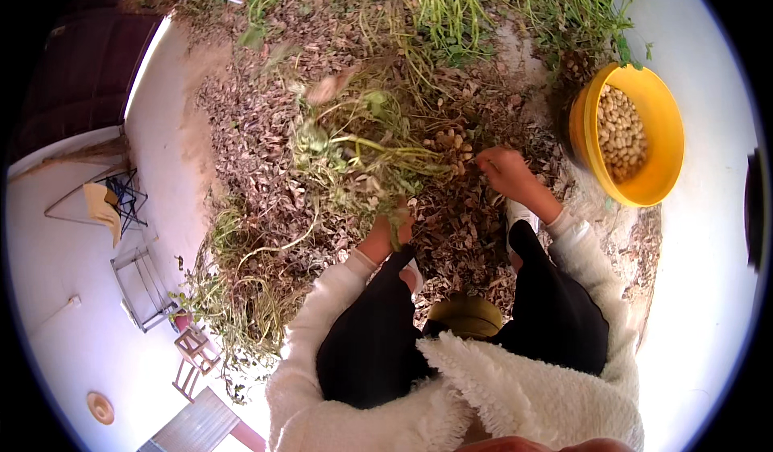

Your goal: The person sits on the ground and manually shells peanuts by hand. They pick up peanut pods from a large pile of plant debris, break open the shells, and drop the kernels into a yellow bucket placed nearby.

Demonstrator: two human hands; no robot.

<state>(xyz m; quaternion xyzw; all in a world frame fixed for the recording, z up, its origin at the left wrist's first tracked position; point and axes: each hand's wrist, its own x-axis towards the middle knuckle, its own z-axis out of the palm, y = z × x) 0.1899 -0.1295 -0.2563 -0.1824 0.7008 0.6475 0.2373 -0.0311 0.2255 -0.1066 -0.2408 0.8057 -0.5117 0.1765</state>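
A leafy peanut plant (354, 150) lies across the middle, its stems running right to a cluster of peanuts (451, 144) at the roots. My left hand (396, 225) is closed on the plant from below, its fingers partly covered by leaves. Right beside the peanut cluster, my right hand (507, 172) is curled with its fingertips pinched together. Whatever sits between those fingertips is too small to make out. Between my legs stands a yellow bucket (467, 317), only partly visible.
A yellow bucket (667, 142) holding many peanuts stands at the right by the white wall. Dry leaves (258, 122) cover the ground. Pulled green plants (451, 9) lie at the far side, more vines (258, 291) at the left. A wooden chair (196, 351) stands far left.
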